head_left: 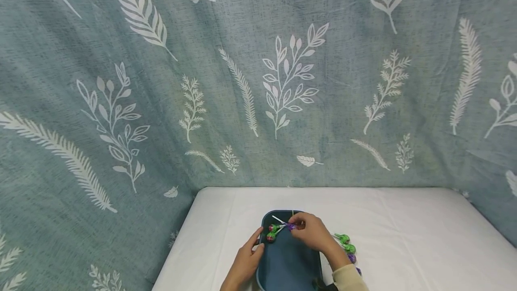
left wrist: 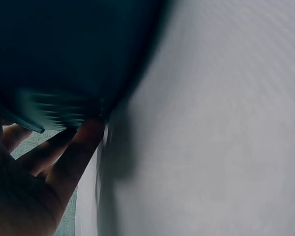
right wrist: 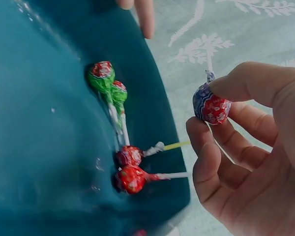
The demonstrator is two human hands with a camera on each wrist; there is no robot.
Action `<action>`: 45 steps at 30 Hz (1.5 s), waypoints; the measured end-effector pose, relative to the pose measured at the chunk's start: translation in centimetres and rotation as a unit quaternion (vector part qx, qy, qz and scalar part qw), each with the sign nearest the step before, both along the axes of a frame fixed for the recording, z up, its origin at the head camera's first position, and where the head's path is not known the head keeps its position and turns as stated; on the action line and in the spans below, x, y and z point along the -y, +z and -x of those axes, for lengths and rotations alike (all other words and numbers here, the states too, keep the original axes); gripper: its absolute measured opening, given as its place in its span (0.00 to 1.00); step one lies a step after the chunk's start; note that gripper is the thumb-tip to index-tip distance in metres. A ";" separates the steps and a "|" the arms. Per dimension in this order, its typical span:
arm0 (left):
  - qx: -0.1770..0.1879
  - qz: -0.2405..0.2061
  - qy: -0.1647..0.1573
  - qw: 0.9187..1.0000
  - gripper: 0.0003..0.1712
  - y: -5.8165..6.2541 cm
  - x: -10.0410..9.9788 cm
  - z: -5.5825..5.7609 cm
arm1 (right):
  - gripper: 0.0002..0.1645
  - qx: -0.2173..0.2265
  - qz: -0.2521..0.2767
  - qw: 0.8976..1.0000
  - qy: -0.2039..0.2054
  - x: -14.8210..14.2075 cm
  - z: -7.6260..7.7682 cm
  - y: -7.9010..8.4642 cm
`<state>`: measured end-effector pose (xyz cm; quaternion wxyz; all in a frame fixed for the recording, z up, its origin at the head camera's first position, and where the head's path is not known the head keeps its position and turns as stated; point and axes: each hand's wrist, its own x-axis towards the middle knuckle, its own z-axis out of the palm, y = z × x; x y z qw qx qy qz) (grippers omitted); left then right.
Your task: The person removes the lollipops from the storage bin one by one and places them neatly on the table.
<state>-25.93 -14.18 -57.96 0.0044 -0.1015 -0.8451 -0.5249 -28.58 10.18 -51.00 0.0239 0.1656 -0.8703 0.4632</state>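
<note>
Thumb and fingertips of my right hand (head_left: 313, 232) pinch a purple-and-red wrapped lollipop (right wrist: 212, 104) by its candy head. In the head view the hand is over the far part of the blue tray (head_left: 288, 255). At the tray's left side, my left hand (head_left: 248, 255) touches the wall with spread, fairly straight fingers (left wrist: 71, 160). Inside the tray lie green-wrapped lollipops (right wrist: 102, 76), side by side, with red-wrapped lollipops (right wrist: 132, 179) beside them. Another red piece peeks in at the bottom of the right wrist view, mostly cut off.
Right of the tray, green lollipops (head_left: 349, 249) and purple lollipops (head_left: 352, 258) lie in a row on the white tablecloth (head_left: 404, 237), partly behind the right forearm. A leaf-patterned curtain (head_left: 250, 80) stands behind and beside the table. Something dark (head_left: 325, 285) shows by the right sleeve.
</note>
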 end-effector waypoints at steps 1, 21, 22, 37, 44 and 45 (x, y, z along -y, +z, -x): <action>0.001 0.000 0.000 1.000 0.29 0.0 0.0 0.0 | 0.14 0.003 0.002 1.000 -0.002 -0.2 -0.1 0.0; 0.008 0.011 -0.002 1.000 0.29 -0.1 -0.2 0.1 | 0.17 0.032 0.051 0.997 -0.053 -5.6 -3.8 -0.2; 0.008 0.010 -0.003 1.000 0.29 0.0 -0.3 0.1 | 0.17 0.035 0.052 0.996 -0.059 -5.9 -4.0 -0.3; 0.012 0.007 -0.002 1.000 0.29 -0.4 -0.3 0.2 | 0.17 0.080 0.041 0.989 -0.120 -9.3 -6.4 -1.8; 0.009 0.002 -0.002 1.000 0.29 -0.3 -0.1 0.2 | 0.18 0.092 0.055 0.989 -0.099 -10.9 -7.2 -2.5; 0.010 0.004 -0.003 1.000 0.29 -0.2 -0.1 0.2 | 0.18 0.095 0.058 0.989 -0.100 -11.0 -7.3 -2.6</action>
